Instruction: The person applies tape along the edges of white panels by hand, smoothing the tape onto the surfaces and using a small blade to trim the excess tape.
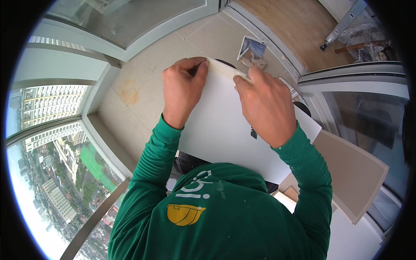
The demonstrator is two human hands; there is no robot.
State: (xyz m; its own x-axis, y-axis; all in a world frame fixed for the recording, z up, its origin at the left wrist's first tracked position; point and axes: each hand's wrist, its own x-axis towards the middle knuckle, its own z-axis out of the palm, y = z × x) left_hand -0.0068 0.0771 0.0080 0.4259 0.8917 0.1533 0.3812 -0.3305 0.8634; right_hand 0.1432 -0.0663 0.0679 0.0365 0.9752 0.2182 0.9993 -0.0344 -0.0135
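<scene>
A white board (212, 125) lies across my lap, its far edge turned away from me. Along that edge runs a narrow cream strip (226, 70). My left hand (183, 89) pinches the strip's left end at the board's corner between thumb and fingers. Farther right, my right hand (269, 106) grips the strip and edge with its thumb and bent fingers. Whether the strip is fixed to the board I cannot tell. A small dark piece (254, 133) shows on the board beside my right wrist, partly covered.
Another beige panel (351, 169) leans at the right, by the glass door frame. On the tiled floor ahead lies a printed packet (252, 48). Tall windows (56, 143) line the left side. Beyond the door track, a metal ladder leg (344, 24) stands near plastic-wrapped items.
</scene>
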